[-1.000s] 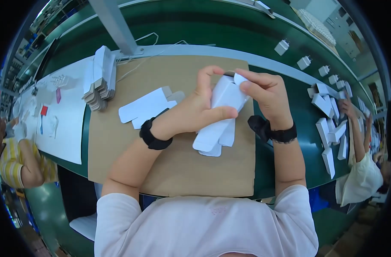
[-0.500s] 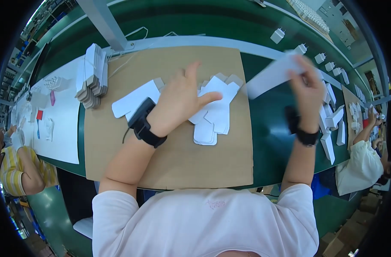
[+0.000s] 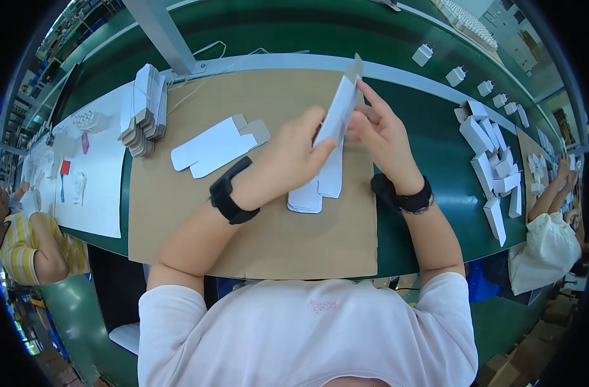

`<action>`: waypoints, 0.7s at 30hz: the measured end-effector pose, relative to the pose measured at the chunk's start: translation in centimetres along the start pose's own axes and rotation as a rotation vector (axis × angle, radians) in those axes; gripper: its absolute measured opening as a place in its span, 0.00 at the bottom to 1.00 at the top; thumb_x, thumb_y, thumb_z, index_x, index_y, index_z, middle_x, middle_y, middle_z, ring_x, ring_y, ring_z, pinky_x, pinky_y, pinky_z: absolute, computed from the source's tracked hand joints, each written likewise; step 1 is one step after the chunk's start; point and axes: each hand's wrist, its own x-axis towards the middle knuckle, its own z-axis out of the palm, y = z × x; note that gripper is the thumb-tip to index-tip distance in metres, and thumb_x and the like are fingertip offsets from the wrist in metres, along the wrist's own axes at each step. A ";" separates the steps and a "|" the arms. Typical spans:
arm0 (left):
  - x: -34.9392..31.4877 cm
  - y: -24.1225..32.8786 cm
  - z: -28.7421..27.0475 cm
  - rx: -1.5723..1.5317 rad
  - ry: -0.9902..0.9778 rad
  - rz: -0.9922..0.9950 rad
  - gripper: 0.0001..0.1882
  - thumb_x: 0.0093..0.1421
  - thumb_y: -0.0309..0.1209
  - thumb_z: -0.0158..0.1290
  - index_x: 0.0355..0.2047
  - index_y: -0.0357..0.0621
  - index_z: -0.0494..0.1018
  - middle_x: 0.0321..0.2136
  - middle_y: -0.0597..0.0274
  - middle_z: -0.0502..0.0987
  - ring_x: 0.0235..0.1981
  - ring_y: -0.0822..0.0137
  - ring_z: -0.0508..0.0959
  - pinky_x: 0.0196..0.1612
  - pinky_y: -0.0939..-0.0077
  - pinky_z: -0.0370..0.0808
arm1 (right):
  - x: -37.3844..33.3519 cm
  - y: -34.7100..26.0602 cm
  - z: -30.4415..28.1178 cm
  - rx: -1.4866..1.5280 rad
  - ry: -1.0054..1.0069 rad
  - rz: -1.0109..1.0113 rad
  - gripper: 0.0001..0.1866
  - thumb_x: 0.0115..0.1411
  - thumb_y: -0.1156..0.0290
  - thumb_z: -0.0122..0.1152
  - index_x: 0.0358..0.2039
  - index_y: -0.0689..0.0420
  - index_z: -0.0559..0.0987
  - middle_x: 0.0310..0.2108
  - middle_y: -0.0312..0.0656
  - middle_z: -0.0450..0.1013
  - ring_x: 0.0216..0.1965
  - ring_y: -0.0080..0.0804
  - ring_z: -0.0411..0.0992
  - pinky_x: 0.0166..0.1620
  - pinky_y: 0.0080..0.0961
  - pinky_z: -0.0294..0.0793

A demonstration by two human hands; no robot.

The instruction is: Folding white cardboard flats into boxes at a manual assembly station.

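Left hand (image 3: 289,155) grips a slim white carton (image 3: 338,111) by its lower part, its fingers behind and the thumb across the front. Right hand (image 3: 388,142) has its fingers spread, the index fingertip at the carton's right edge close to the upper end; whether it pinches anything cannot be told. The carton stands up at a slant above the cardboard sheet (image 3: 255,251), leaning rightward toward its top, narrow and smooth-sided, with a greyish flap jutting from the upper end. Its lower end is hidden by the hand.

Just under it, partly covered, lie flat white carton blanks (image 3: 305,198), overlapping, with their lower edges lined up loosely. More flattened cartons (image 3: 210,151) rest to the left on the same sheet, greyish tabs pointing right.

The tan sheet spreads widely in front of the torso; its near part runs down to the table edge. Past its right edge, a broad strip of green tabletop (image 3: 417,238) reaches to a heap of white cartons (image 3: 484,145) lying at mixed angles. At the upper left, a stack of flattened cartons (image 3: 154,97) sits by the sheet's corner, near a grey post (image 3: 159,35). A pale rail (image 3: 294,62) bounds the far side, and white plug adapters (image 3: 422,55) line up beyond it.
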 end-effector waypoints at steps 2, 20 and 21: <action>-0.1 0.6 0.4 0.067 0.019 0.098 0.12 0.54 0.25 0.50 0.37 0.35 0.62 0.26 0.42 0.73 0.30 0.44 0.74 0.33 0.60 0.71 | 0.1 -0.9 0.8 -0.018 0.044 -0.102 0.28 0.60 0.69 0.54 0.60 0.51 0.59 0.38 0.40 0.74 0.30 0.19 0.70 0.34 0.15 0.71; 0.2 -0.4 0.2 0.214 0.189 0.042 0.10 0.58 0.31 0.46 0.30 0.35 0.61 0.15 0.43 0.70 0.18 0.40 0.72 0.20 0.54 0.68 | 1.8 -2.4 3.0 -0.298 -0.021 -0.251 0.24 0.55 0.69 0.62 0.52 0.61 0.69 0.39 0.43 0.74 0.36 0.23 0.74 0.40 0.18 0.73; 0.0 -0.4 0.3 0.206 0.170 0.005 0.11 0.57 0.30 0.48 0.33 0.36 0.60 0.19 0.42 0.71 0.21 0.41 0.73 0.23 0.56 0.70 | 1.7 -2.4 3.0 -0.282 0.010 -0.247 0.22 0.54 0.68 0.62 0.49 0.61 0.70 0.39 0.43 0.74 0.37 0.22 0.73 0.40 0.18 0.73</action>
